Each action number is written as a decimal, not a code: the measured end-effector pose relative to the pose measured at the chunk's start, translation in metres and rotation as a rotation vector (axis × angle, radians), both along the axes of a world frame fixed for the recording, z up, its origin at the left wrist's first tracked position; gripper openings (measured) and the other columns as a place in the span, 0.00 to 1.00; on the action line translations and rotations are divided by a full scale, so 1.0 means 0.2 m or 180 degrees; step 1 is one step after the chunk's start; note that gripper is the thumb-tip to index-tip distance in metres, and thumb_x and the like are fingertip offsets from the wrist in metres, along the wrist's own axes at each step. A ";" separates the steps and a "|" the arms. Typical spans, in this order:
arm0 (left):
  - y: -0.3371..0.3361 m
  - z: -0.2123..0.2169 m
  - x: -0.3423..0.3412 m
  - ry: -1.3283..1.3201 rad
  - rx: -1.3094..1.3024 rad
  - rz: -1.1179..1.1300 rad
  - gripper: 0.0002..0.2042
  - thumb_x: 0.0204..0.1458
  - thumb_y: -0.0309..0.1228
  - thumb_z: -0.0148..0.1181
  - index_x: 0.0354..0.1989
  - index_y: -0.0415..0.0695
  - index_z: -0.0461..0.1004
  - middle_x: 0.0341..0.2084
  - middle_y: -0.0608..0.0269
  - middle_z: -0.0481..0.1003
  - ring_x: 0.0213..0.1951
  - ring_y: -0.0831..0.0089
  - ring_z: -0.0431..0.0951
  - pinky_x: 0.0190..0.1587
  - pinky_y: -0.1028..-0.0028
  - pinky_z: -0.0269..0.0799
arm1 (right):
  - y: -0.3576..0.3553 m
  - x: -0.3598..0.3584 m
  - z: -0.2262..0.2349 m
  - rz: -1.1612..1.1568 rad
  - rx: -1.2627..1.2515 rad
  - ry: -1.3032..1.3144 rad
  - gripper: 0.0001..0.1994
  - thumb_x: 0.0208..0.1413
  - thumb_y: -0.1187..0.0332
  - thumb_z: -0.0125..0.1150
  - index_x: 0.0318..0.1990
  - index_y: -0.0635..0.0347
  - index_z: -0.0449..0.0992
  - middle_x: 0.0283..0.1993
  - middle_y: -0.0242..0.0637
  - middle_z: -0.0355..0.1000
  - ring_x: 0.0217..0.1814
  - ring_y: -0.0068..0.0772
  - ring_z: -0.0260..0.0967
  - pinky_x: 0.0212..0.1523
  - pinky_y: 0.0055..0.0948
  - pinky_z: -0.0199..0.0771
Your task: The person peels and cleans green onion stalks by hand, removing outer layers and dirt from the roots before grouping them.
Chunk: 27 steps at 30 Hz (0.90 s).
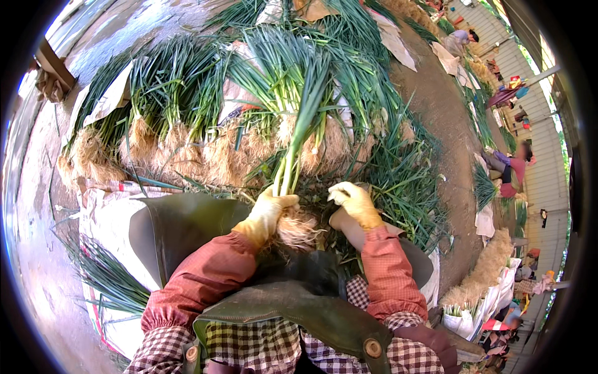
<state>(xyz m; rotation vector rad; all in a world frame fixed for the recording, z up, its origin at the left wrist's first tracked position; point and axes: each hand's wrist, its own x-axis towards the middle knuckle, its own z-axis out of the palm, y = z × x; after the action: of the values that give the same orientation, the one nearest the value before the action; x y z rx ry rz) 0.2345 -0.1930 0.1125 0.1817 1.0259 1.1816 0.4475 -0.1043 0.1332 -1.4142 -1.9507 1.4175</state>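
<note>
Left to right on my feed: bundles [174, 124] lie far left — tops could snag if the held onions swing over. Left hand [268, 215] grasps the onions [291, 159] low on the stalks, roots [299, 229] at near right; over-squeezing might bruise them. Right hand [356, 204] is half-curled beside them — can't tell if it's empty. Loose leaves [408, 187] farther right could tangle it.

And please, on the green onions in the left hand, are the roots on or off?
On. A pale tangle of roots shows beside the left hand, at the near end of the green onions.
</note>
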 end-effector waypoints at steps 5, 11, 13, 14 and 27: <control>0.05 0.16 -0.12 -0.0168 0.0382 0.0464 0.11 0.46 0.19 0.54 0.40 0.37 0.67 0.18 0.62 0.71 0.17 0.76 0.70 0.20 0.82 0.68 | 0.34 -0.27 -0.16 -0.0597 0.0626 -0.1108 0.17 0.48 0.54 0.57 0.38 0.58 0.74 0.31 0.43 0.74 0.31 0.46 0.72 0.35 0.37 0.70; 0.08 0.12 -0.09 -0.0218 -0.0097 0.0488 0.07 0.44 0.19 0.57 0.33 0.39 0.70 0.18 0.62 0.72 0.15 0.75 0.69 0.16 0.78 0.66 | 0.61 -0.43 -0.38 -0.1409 -0.0700 -0.0512 0.10 0.48 0.64 0.60 0.32 0.61 0.75 0.32 0.42 0.75 0.29 0.30 0.72 0.29 0.29 0.71; 0.06 0.04 -0.13 -0.0088 -0.0090 0.0847 0.08 0.43 0.17 0.57 0.33 0.38 0.70 0.19 0.61 0.72 0.14 0.74 0.69 0.16 0.78 0.66 | 0.39 -0.53 -0.35 -0.1102 -0.1316 0.0456 0.07 0.51 0.68 0.58 0.33 0.62 0.75 0.34 0.39 0.74 0.29 0.23 0.71 0.28 0.24 0.71; 0.04 0.01 -0.15 -0.0030 -0.0089 0.1028 0.08 0.43 0.17 0.57 0.33 0.38 0.70 0.19 0.61 0.72 0.14 0.74 0.69 0.16 0.78 0.66 | 0.22 -0.58 -0.28 -0.0606 -0.1234 0.0270 0.09 0.52 0.65 0.58 0.34 0.62 0.74 0.33 0.38 0.74 0.29 0.24 0.71 0.28 0.26 0.72; 0.02 -0.04 0.00 0.0504 -0.0007 0.0397 0.12 0.37 0.13 0.58 0.33 0.37 0.71 0.21 0.63 0.71 0.18 0.76 0.69 0.19 0.78 0.66 | 0.23 -0.54 -0.15 -0.0329 -0.0799 -0.0474 0.16 0.49 0.56 0.60 0.33 0.63 0.74 0.21 0.37 0.69 0.14 0.27 0.64 0.16 0.26 0.64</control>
<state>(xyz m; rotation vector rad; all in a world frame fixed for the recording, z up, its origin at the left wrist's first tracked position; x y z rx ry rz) 0.2352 -0.1897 0.1051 0.2147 1.1912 1.2945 0.3391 -0.0592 0.1039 -1.7510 -1.8033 1.5937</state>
